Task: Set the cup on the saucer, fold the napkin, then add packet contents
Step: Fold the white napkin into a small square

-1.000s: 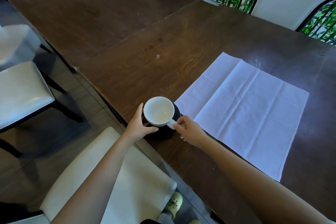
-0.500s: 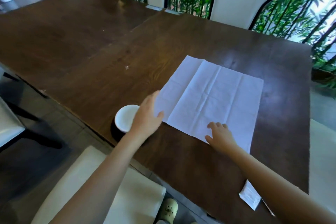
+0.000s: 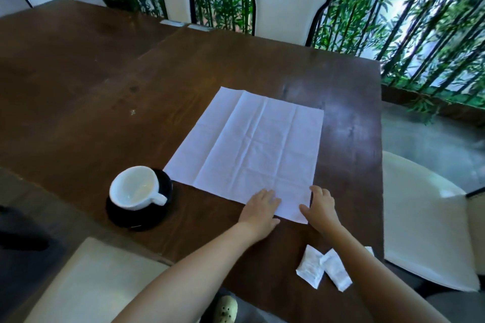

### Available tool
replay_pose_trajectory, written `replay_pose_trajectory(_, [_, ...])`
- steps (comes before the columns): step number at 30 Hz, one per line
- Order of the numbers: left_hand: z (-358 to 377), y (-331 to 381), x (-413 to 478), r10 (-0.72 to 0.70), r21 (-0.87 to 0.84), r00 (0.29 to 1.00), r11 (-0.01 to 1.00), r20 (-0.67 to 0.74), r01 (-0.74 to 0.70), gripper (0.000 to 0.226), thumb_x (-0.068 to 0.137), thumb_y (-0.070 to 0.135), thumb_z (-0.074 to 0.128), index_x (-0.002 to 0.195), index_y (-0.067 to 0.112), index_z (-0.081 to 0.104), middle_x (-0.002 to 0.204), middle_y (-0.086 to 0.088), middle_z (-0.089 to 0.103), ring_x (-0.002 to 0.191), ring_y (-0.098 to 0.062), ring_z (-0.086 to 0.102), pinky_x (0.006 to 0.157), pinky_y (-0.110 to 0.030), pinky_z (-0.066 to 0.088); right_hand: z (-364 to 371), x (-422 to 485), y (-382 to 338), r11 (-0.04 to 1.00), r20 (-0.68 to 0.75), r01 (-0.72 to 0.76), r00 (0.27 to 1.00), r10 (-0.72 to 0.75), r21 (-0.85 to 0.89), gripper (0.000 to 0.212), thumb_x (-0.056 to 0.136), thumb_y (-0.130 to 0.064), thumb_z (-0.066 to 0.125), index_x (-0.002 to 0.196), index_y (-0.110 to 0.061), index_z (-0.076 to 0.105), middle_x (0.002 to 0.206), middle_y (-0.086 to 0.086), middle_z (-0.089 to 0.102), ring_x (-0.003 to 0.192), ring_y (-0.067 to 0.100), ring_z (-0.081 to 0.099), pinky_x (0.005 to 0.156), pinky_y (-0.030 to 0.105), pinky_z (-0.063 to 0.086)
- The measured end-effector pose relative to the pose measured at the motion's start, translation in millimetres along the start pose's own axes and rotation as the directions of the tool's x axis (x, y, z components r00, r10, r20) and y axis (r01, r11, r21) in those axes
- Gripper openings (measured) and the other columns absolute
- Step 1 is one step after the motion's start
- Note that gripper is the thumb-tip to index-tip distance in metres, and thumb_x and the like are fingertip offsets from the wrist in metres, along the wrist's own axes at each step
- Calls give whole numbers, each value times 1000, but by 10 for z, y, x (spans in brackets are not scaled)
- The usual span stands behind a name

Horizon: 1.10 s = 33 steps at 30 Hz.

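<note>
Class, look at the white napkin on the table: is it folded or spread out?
Spread out. The napkin lies flat in one layer, showing only old crease lines.

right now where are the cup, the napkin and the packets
cup (image 3: 132,186), head view, inside of the bowl
napkin (image 3: 252,144), head view, middle of the sheet
packets (image 3: 311,269), head view, left packet's face
</note>
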State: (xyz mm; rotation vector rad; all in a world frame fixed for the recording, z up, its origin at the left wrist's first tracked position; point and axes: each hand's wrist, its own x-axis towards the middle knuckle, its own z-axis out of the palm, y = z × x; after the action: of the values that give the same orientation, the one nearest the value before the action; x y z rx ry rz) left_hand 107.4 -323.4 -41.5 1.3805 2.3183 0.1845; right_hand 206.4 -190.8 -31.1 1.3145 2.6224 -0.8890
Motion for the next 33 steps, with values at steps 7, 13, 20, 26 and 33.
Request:
replay_pose_trajectory(7, [34, 215, 83, -72, 108, 996, 991, -52, 77, 54, 92, 36, 49, 134, 5, 35, 146, -19, 30, 137, -35, 22, 113, -43, 22, -49, 271, -54, 767, 122, -287, 956, 266, 574, 41, 84, -17, 63, 118, 0, 49, 105, 14, 61, 89, 29, 62, 76, 41, 56])
replay_pose_trajectory(13, [-34, 354, 109, -119, 18, 973, 992, -199, 124, 46, 91, 37, 48, 127, 10, 38, 119, -14, 54, 108, -31, 51, 87, -39, 42, -121, 402, -157, 733, 107, -229, 972, 209, 640, 21, 86, -12, 57, 105, -5, 59, 94, 12, 64, 89, 31, 63, 82, 49, 56])
replay_pose_trajectory(20, [-276, 400, 180, -240, -236, 882, 960, -406, 153, 43, 95, 18, 39, 138, 17, 34, 121, -11, 61, 103, -31, 59, 86, -41, 47, -332, 516, -409, 798, 67, -41, 998, 2, 601, 10, 87, -16, 55, 92, -8, 59, 74, 6, 61, 61, 20, 56, 51, 28, 45])
replay_pose_trajectory(26, [-355, 344, 101, -205, -318, 843, 947, -498, 42, 40, 98, 25, 37, 138, 19, 40, 128, -6, 60, 112, -25, 59, 94, -37, 46, -504, 851, -471, 659, 208, -254, 967, 150, 707, 17, 91, -19, 48, 83, -7, 57, 69, 6, 56, 58, 16, 52, 51, 27, 44])
replay_pose_trajectory(33, [-514, 74, 3, -227, -439, 806, 897, -546, -44, 38, 97, 27, 41, 135, 24, 45, 131, 3, 59, 117, -15, 56, 96, -19, 39, -644, 1371, -619, 577, 203, -316, 946, 254, 753, 23, 93, -17, 47, 71, -8, 49, 65, 6, 48, 55, 16, 44, 50, 28, 37])
